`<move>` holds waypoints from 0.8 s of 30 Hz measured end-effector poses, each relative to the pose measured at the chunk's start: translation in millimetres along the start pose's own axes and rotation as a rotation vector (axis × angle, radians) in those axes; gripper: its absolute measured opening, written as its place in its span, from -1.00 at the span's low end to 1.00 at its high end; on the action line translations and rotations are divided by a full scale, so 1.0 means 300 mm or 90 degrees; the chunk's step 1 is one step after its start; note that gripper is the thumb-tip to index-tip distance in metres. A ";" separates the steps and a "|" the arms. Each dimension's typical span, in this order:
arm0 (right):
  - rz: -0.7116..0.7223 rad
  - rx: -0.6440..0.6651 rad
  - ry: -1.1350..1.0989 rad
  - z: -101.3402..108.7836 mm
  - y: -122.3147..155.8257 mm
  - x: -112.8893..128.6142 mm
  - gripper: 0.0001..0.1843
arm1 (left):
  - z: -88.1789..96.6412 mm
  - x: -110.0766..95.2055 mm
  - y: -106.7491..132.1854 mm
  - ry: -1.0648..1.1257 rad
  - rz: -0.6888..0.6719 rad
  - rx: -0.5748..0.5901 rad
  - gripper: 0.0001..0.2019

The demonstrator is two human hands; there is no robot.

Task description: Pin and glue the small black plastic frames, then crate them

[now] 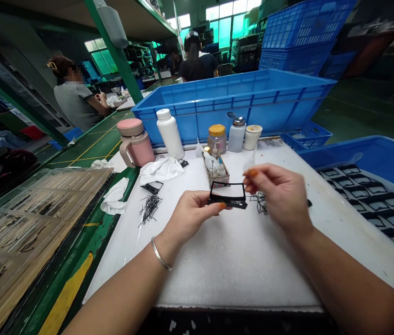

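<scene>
My left hand pinches a small black rectangular frame by its left edge and holds it a little above the white foam mat. My right hand is just right of the frame, thumb and forefinger pinched on a thin clear film strip that rises from the fingertips. A heap of thin black pins lies to the left on the mat, and a second small heap lies under my right hand.
A big blue crate stands behind the mat, with a pink mug, white bottle and small jars in front. A blue bin of black frames is on the right, clear trays on the left. Two people sit at the back.
</scene>
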State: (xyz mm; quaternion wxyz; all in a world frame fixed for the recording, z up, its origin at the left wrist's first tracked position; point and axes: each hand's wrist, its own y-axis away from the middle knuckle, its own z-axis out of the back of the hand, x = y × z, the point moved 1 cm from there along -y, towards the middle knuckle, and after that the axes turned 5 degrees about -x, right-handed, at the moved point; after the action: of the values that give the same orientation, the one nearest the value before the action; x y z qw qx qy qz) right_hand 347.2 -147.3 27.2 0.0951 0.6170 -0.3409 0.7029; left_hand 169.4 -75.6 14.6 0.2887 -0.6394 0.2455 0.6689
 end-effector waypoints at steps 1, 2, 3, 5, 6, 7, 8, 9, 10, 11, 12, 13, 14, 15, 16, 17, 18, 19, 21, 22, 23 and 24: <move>0.032 -0.076 -0.025 0.016 -0.010 -0.003 -0.82 | 0.004 0.000 0.000 0.004 0.000 -0.012 -0.78; 0.065 -0.154 -0.042 0.035 -0.022 -0.007 -0.84 | 0.008 -0.001 -0.001 0.008 0.000 -0.024 -0.78; 0.093 -0.222 -0.049 0.055 -0.037 -0.015 -0.84 | 0.013 -0.002 -0.002 0.014 -0.001 -0.035 -0.79; 0.112 -0.304 -0.031 0.093 -0.071 -0.042 -0.82 | 0.023 -0.005 -0.004 0.026 -0.003 -0.053 -0.79; 0.101 -0.313 -0.010 0.108 -0.090 -0.060 -0.78 | 0.029 -0.006 -0.005 0.033 -0.004 -0.060 -0.79; 0.078 -0.297 0.017 0.120 -0.109 -0.081 -0.72 | 0.035 -0.008 -0.006 0.041 -0.005 -0.065 -0.79; 0.052 -0.265 0.047 0.127 -0.129 -0.103 -0.65 | 0.042 -0.009 -0.007 0.047 -0.007 -0.071 -0.79; 0.026 -0.219 0.082 0.130 -0.149 -0.124 -0.59 | 0.050 -0.011 -0.008 0.051 -0.011 -0.077 -0.79; 0.005 -0.171 0.122 0.130 -0.168 -0.142 -0.53 | 0.057 -0.012 -0.009 0.053 -0.015 -0.084 -0.79; -0.008 -0.129 0.169 0.126 -0.186 -0.156 -0.49 | 0.065 -0.013 -0.010 0.054 -0.021 -0.091 -0.80; -0.013 -0.096 0.226 0.120 -0.204 -0.166 -0.45 | 0.072 -0.014 -0.010 0.055 -0.026 -0.096 -0.80; -0.013 -0.073 0.297 0.113 -0.220 -0.173 -0.40 | 0.078 -0.015 -0.011 0.058 -0.031 -0.099 -0.80; -0.008 -0.056 0.374 0.104 -0.234 -0.178 -0.37 | 0.083 -0.016 -0.011 0.062 -0.036 -0.102 -0.80; -0.005 -0.041 0.447 0.094 -0.245 -0.181 -0.37 | 0.086 -0.017 -0.011 0.067 -0.039 -0.103 -0.81; -0.006 -0.026 0.510 0.084 -0.253 -0.186 -0.41 | 0.088 -0.018 -0.010 0.070 -0.041 -0.103 -0.81; -0.012 -0.010 0.559 0.075 -0.256 -0.191 -0.50 | 0.089 -0.019 -0.010 0.072 -0.042 -0.101 -0.80; -0.019 0.004 0.591 0.067 -0.256 -0.197 -0.61 | 0.089 -0.020 -0.010 0.073 -0.042 -0.098 -0.80; -0.022 0.014 0.609 0.060 -0.252 -0.202 -0.73 | 0.088 -0.020 -0.010 0.074 -0.041 -0.095 -0.80; -0.015 0.029 0.632 0.050 -0.237 -0.208 -0.86 | 0.086 -0.018 -0.011 0.077 -0.037 -0.089 -0.79; -0.003 0.030 0.638 0.047 -0.228 -0.205 -0.85 | 0.086 -0.017 -0.012 0.079 -0.034 -0.088 -0.79; 0.017 0.020 0.628 0.045 -0.217 -0.195 -0.81 | 0.086 -0.015 -0.012 0.079 -0.032 -0.090 -0.79; 0.040 -0.003 0.591 0.044 -0.206 -0.178 -0.76 | 0.086 -0.014 -0.013 0.080 -0.030 -0.091 -0.80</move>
State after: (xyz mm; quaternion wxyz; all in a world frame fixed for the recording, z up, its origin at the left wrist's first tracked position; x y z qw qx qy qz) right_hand 403.8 -93.5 -0.1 0.2173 0.2264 -0.2825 0.9065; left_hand 153.8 -55.3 20.5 0.2421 -0.7047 0.1998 0.6363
